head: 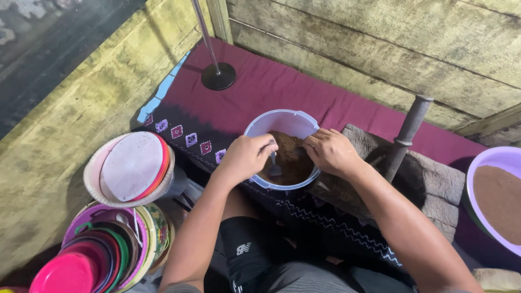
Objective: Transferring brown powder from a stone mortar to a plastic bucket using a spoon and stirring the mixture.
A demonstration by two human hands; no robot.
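A maroon cloth (282,87) covered the platform where a grinding stone (429,179) lay beside a pale blue plastic container (282,122) of brown powder (293,157). The right hand (331,152) gripped the container's rim, fingers curled; the left hand (247,157) pinched a spoon (274,168) dipped in the powder.
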